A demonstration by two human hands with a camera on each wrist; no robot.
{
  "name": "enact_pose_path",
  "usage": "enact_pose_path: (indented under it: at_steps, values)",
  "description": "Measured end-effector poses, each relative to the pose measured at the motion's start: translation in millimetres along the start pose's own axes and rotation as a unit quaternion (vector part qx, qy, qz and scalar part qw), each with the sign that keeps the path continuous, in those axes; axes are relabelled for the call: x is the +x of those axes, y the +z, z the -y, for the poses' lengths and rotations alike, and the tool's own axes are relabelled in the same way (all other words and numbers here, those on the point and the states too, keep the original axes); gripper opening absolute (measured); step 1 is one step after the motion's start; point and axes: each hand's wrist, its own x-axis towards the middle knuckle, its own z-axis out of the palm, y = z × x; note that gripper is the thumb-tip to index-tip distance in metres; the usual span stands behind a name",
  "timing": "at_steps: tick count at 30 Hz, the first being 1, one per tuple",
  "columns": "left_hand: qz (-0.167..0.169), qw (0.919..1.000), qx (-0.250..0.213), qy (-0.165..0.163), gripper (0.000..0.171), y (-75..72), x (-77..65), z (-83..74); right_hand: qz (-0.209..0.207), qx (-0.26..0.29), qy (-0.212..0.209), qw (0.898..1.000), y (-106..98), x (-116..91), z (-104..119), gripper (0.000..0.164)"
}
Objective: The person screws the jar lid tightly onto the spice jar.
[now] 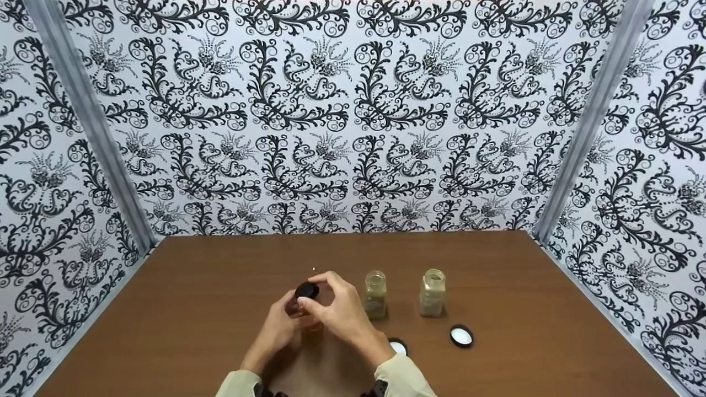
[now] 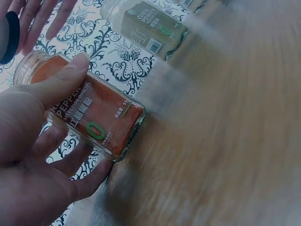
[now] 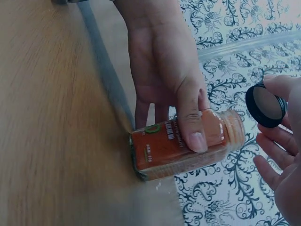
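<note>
My left hand (image 1: 281,326) grips a square glass spice jar (image 2: 101,110) of orange-red powder, its label partly reading "PEPPER". The thumb lies across the label side, and the jar's base is at the tabletop. Between thumb and fingers my right hand (image 1: 343,309) pinches a black screw lid (image 3: 265,104). In the right wrist view the lid is apart from the jar's threaded mouth, its underside turned toward the mouth. Two lidless glass jars, one with greenish powder (image 1: 375,298) and one with paler powder (image 1: 432,295), stand right of my hands.
On the brown table (image 1: 209,286), a black lid with a white inside (image 1: 461,335) lies before the pale jar. Another such lid (image 1: 398,346) is partly hidden by my right forearm. Patterned black-and-white walls (image 1: 331,110) enclose the table's back and sides.
</note>
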Motion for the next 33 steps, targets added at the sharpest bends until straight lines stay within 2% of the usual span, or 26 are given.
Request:
enact_pose_path:
  at_steps: [8,15,20,26,33]
  values:
    - [0.000,0.9999,0.006,-0.015,0.072,0.3,-3.5,-3.5,-0.022,0.002,0.029,0.999,9,1,-7,0.034]
    - [-0.010,0.9996,0.022,-0.016,0.069,2.4,-2.9,-5.0,-0.043,-0.001,0.026,0.999,11,4,-10,0.034]
    - [-0.011,0.9996,0.023,-0.015,0.069,1.7,-1.6,-5.0,-0.040,-0.004,0.031,0.999,12,5,-13,0.033]
    - [-0.017,0.9978,0.063,-0.004,0.065,0.4,-1.5,-4.9,-0.032,-0.006,0.032,0.999,14,3,-19,0.028]
    - [-0.012,0.9983,0.055,-0.013,0.065,0.8,-1.0,-3.0,-0.027,-0.014,0.029,0.999,15,2,-21,0.026]
